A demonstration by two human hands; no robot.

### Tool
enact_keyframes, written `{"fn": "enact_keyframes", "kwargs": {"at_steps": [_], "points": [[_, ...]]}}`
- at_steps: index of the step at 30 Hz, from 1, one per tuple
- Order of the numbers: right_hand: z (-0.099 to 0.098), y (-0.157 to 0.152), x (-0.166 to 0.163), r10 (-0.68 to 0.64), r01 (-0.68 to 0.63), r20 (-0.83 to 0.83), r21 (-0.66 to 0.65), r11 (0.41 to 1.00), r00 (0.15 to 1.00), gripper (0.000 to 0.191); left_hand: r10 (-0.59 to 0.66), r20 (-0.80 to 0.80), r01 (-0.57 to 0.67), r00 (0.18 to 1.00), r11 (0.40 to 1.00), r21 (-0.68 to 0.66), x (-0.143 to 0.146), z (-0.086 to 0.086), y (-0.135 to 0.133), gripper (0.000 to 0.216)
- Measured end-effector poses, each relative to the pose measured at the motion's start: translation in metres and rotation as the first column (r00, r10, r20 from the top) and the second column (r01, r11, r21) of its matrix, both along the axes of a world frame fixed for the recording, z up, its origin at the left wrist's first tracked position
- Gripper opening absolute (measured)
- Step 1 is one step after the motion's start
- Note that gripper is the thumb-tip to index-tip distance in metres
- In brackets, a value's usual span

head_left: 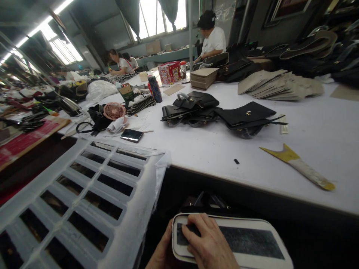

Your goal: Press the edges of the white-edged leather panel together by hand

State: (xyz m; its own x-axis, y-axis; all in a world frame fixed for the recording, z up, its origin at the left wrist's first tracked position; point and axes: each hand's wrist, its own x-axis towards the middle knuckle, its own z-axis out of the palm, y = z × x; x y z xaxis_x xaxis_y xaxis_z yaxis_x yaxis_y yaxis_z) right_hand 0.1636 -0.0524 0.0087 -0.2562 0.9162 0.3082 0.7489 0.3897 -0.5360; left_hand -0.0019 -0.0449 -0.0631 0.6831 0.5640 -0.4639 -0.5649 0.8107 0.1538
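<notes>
White worktable (322, 127) carries black handbags (193, 108) in a heap at centre, a black flap bag (246, 114) just right of them, a fanned stack of grey card pieces (280, 87) behind, and a yellow-ended scraper (300, 166) near the front edge with a small black chip (236, 161) to its left. Left part: pink mini fan (114, 110), black phone (131, 135), dark bottle (155, 89), red printed box (169, 72), brown card stack (204, 77). White slotted rack (81, 198) sits lower left; a person in a white shirt (214, 39) and two seated people (123, 63) work at the far end.
</notes>
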Motion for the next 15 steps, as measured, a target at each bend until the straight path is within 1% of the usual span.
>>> {"fn": "enact_keyframes", "kwargs": {"at_steps": [3, 6, 10, 13, 15], "points": [[-0.002, 0.001, -0.001, -0.008, 0.008, -0.020, 0.033, 0.999, 1.000, 0.054, -0.041, 0.018, 0.041, 0.999, 0.999, -0.025, 0.005, 0.016, 0.006, 0.069], [-0.006, 0.001, -0.002, -0.005, 0.005, -0.033, -0.001, 1.000, 0.999, 0.055, -0.034, -0.039, 0.033, 0.999, 0.999, -0.021, 0.005, 0.021, 0.009, 0.068], [-0.010, 0.001, -0.005, -0.052, 0.051, -0.079, -0.015, 0.999, 0.995, 0.057, -0.062, -0.002, 0.062, 0.998, 0.998, -0.022, 0.004, 0.014, 0.008, 0.059], [-0.005, 0.000, -0.006, -0.062, 0.057, -0.070, -0.077, 0.995, 0.996, 0.053, -0.048, 0.050, 0.050, 0.998, 0.997, -0.054, 0.003, 0.007, 0.005, 0.063], [0.000, 0.000, -0.006, -0.059, 0.052, -0.065, -0.109, 0.993, 0.996, 0.050, -0.023, 0.057, 0.027, 0.998, 0.997, -0.075, 0.003, 0.004, 0.003, 0.067]]}}
